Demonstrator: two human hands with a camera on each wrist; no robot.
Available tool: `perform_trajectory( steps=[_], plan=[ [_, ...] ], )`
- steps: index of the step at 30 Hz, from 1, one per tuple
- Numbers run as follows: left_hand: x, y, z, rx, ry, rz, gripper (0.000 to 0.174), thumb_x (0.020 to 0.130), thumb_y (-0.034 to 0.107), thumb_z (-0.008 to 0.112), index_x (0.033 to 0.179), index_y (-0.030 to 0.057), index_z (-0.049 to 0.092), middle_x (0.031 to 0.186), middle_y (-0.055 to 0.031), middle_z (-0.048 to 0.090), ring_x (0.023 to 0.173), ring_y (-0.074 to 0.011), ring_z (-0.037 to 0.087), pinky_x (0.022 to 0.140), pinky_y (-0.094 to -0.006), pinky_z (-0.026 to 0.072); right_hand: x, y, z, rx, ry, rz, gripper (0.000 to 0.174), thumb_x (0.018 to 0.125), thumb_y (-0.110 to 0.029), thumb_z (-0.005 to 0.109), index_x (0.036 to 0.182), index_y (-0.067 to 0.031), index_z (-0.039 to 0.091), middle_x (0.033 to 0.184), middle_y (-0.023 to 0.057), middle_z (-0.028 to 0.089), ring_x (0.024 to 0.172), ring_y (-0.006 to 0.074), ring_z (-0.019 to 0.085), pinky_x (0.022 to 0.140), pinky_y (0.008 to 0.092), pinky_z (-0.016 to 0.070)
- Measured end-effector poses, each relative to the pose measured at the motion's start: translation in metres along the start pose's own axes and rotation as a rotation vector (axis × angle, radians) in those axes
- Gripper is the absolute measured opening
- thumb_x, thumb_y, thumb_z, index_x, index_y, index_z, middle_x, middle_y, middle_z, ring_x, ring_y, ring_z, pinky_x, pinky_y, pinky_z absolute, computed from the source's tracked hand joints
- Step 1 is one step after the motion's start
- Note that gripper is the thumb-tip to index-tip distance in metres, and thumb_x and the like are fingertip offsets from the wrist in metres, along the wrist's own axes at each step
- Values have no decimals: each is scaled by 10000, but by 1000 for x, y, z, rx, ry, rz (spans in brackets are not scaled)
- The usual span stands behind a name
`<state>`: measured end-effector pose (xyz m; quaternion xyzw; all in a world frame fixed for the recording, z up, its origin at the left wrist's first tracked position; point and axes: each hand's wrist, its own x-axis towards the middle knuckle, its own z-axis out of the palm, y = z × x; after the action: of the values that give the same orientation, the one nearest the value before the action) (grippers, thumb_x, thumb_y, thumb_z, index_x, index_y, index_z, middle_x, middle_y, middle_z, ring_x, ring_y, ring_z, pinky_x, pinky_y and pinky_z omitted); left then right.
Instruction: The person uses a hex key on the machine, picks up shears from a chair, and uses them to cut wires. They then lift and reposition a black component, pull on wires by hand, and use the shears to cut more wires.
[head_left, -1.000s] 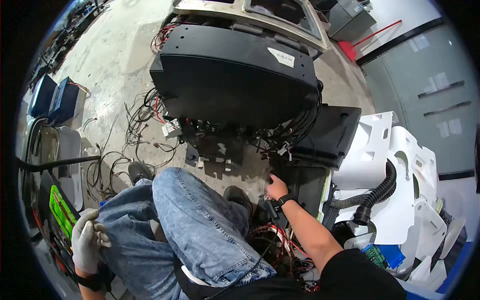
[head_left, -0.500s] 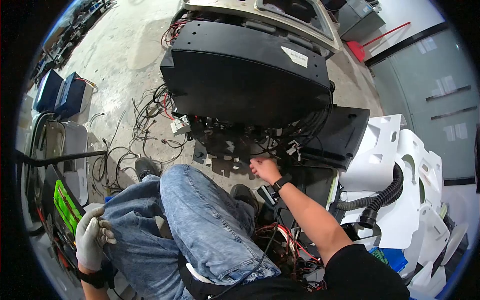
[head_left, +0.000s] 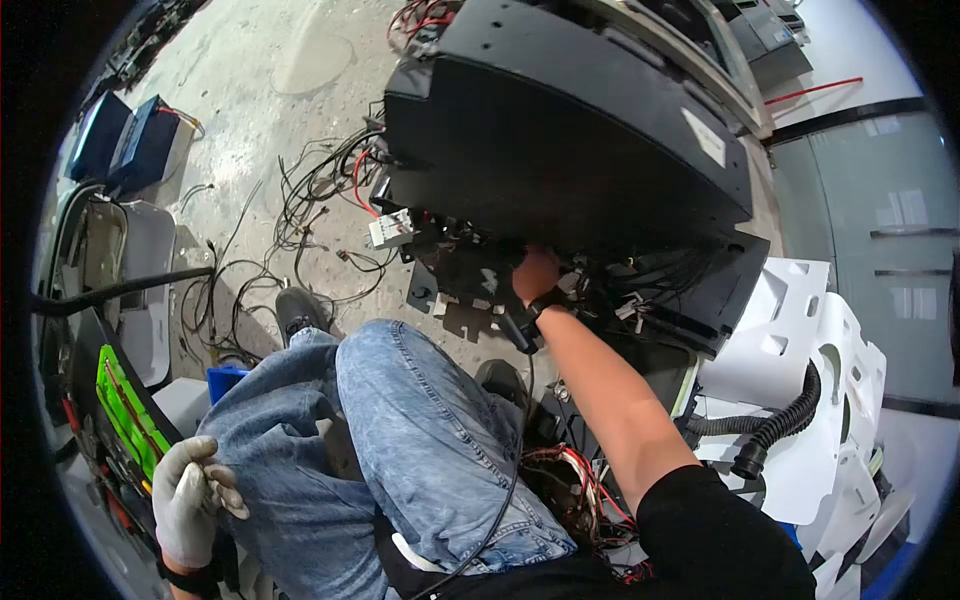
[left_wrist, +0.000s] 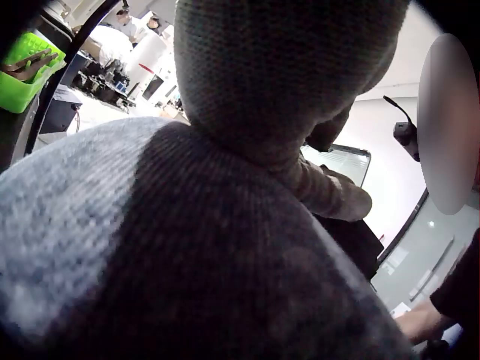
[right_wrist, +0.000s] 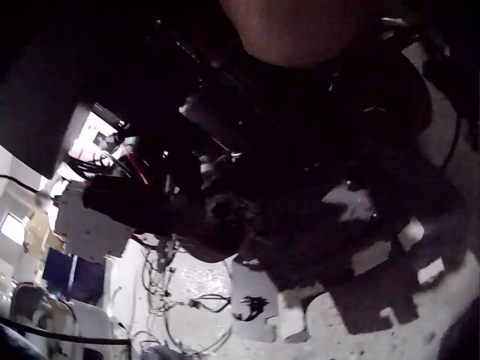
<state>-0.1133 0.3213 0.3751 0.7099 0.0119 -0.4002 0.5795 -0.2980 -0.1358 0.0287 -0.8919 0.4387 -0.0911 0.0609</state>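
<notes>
A large black metal housing [head_left: 570,150] stands on the floor ahead, with wiring and a white block [head_left: 391,229] along its lower edge. My bare right hand [head_left: 537,275] reaches in beneath that edge, among dark parts; its fingertips are hidden. In the right wrist view, part of the hand [right_wrist: 300,30] shows at the top over very dark parts, and the white block [right_wrist: 90,229] is at the left. My gloved left hand [head_left: 190,500] lies by my jeans [head_left: 270,450], fingers loosely curled and holding nothing. The glove [left_wrist: 277,67] fills the top of the left wrist view.
Loose black cables [head_left: 290,220] lie on the floor at left, near two blue boxes [head_left: 135,145]. A green tray [head_left: 125,410] is beside my left hand. White panels [head_left: 770,330] and a ribbed black hose [head_left: 780,425] are at right; red wires [head_left: 590,480] lie below my right arm.
My right hand has moved forward from beside the black panel to beneath the housing's lower edge. The head view has turned, tilting the housing. My left hand stays by the jeans.
</notes>
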Motion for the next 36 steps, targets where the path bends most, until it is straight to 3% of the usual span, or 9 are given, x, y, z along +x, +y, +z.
perform_trajectory(
  steps=[1,2,6,14,18,20,23,33,36],
  plan=[
    [-1,-1,-2,-5,5,-13,377,916,269,515,1144,-26,461,754,-78,567,545,-135,570,447,-258,507,5,9,4,-91,-23,-102,342,749,-77,527,1086,-26,552,991,229,594,936,391,557,812,465,443],
    [-2,-2,-3,14,-31,20,384,910,278,527,1138,-25,463,755,-84,573,543,-141,574,438,-262,507,17,8,-10,-251,-469,-58,325,720,-53,542,1042,-22,565,944,218,609,920,394,558,806,461,446],
    [-5,-5,-6,12,-47,57,396,895,296,555,1118,-20,467,754,-109,590,526,-166,582,417,-269,499,20,49,-1,-527,-175,-434,207,714,-101,573,899,-21,620,902,203,623,858,382,586,764,453,469],
    [-5,-15,-16,7,-45,83,413,878,300,575,1094,-30,454,707,-134,587,425,-189,541,366,-276,466,46,40,-16,-570,-697,101,443,827,-386,545,1084,-37,635,1195,159,563,1075,309,560,896,434,458],
    [-9,-18,-15,-32,29,95,430,873,317,583,1088,-30,450,676,-128,573,415,-174,536,347,-266,454,39,38,-29,-338,-562,-84,362,837,-242,496,1121,-27,562,1170,227,531,1034,404,527,854,496,444],
    [-10,-21,-18,-38,24,94,431,874,316,582,1092,-29,447,673,-126,570,413,-170,533,342,-264,451,42,101,38,-269,-116,-256,368,868,-253,459,1164,-57,555,1266,203,473,1142,391,457,910,504,400],
    [-12,-22,-18,-32,40,97,444,877,324,573,1108,-29,435,664,-118,561,400,-162,518,334,-260,446,57,98,17,-269,-611,-90,560,924,-275,371,1431,-106,201,1487,150,181,1349,372,198,1099,471,190],
    [-12,-22,-15,23,48,131,471,878,353,563,1146,-7,421,673,-111,553,396,-155,502,341,-248,426,43,75,2,-391,-473,-7,534,875,-367,456,1330,-89,428,1410,175,345,1283,380,336,1068,464,262],
    [-14,-20,-12,37,109,106,479,876,363,568,1141,-10,427,678,-107,552,398,-151,499,343,-247,423,43,84,20,-128,-493,267,547,839,-388,510,1290,-81,477,1379,166,397,1257,380,374,1048,457,295]
  ],
)
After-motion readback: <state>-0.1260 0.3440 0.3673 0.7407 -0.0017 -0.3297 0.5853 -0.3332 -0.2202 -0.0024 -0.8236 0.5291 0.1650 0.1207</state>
